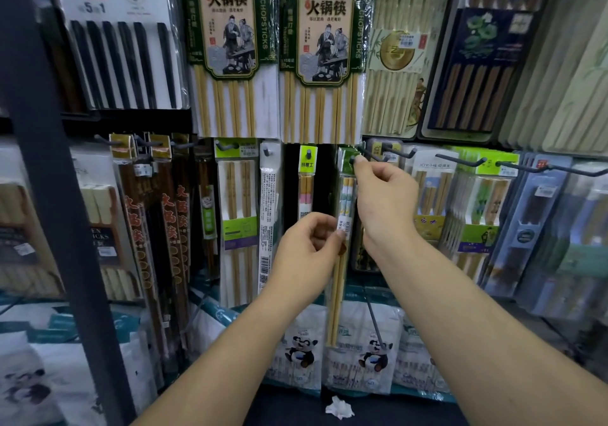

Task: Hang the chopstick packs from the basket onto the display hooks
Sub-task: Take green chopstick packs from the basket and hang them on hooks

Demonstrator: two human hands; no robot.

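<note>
- Right hand pinches the green top of the pack at a hook, centre frame.
- Left hand grips the pack's middle, thumb on its label.

To your left, a dark upright post runs slantwise from the top edge of the display down to the bottom. Along the top row hang two tall green-labelled packs, side by side and touching. A white card of black sticks sits at their left, and a navy box printed with lotus flowers is well off to their right. Low down, white panda-printed bags stand in a row at the foot of the wall. Just in front of them, a crumpled scrap of white paper lies on the dark ledge.
</note>
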